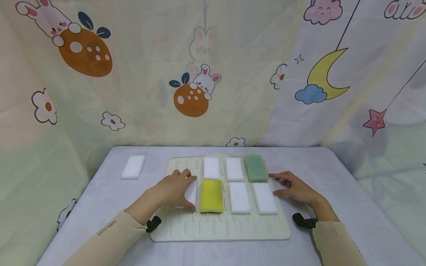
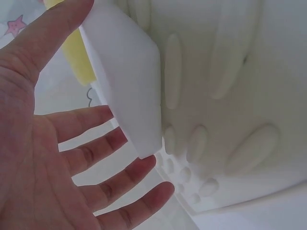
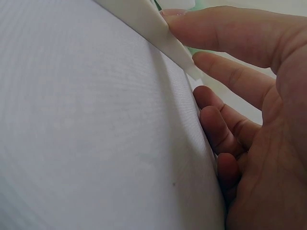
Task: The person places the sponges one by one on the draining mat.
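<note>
My left hand [image 1: 174,188] spans a white sponge block [image 2: 127,72] at the left of the cream ridged mat [image 1: 213,231], thumb at its near end and fingertips at its far end. Beside that block, to the right, lies a yellow sponge [image 1: 211,196]. At the mat's right edge my right hand [image 1: 296,190] has its thumb and index finger extended, the other fingers curled in. In the right wrist view its thumb rests against the mat's rim [image 3: 163,28]. The index fingertip is right by the green sponge [image 1: 256,168], the thumb near a white block [image 1: 264,198].
More white blocks lie on the mat: two in the back row [image 1: 211,168] and another [image 1: 239,198] right of the yellow sponge. Off the mat, a white block [image 1: 133,167] lies at the table's back left. A printed curtain [image 1: 146,81] hangs behind the white-covered table [image 1: 359,207].
</note>
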`<action>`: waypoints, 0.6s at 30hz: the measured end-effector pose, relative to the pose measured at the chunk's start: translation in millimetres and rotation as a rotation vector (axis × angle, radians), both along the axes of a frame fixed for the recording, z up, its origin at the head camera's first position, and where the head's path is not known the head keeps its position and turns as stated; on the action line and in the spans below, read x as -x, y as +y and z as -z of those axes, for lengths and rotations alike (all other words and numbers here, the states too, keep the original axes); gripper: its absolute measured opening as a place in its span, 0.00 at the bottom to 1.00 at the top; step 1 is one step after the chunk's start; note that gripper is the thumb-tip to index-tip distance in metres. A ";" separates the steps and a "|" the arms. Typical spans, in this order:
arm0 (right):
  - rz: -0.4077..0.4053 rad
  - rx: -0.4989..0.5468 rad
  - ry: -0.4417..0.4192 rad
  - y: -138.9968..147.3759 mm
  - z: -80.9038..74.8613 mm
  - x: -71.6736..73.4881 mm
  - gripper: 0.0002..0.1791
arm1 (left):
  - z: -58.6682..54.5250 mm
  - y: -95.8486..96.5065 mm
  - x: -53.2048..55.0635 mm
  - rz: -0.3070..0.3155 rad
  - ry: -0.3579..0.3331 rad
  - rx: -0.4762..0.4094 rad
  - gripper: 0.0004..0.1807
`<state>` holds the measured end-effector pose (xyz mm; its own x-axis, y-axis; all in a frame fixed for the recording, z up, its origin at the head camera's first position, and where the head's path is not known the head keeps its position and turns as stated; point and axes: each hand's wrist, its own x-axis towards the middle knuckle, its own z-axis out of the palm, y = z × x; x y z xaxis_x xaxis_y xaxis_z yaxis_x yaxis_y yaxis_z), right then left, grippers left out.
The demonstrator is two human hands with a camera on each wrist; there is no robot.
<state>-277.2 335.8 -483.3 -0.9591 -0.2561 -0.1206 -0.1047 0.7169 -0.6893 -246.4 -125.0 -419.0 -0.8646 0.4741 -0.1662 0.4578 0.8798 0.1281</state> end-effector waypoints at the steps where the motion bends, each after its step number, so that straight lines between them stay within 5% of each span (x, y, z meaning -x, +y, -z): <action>1: 0.001 -0.002 0.000 0.1 0.2 0.2 0.42 | 0.1 -0.1 -0.1 0.000 0.000 -0.002 0.58; 18: -0.012 0.017 0.005 1.8 -0.4 -0.5 0.42 | -5.4 -9.5 0.1 -0.005 0.007 -0.039 0.61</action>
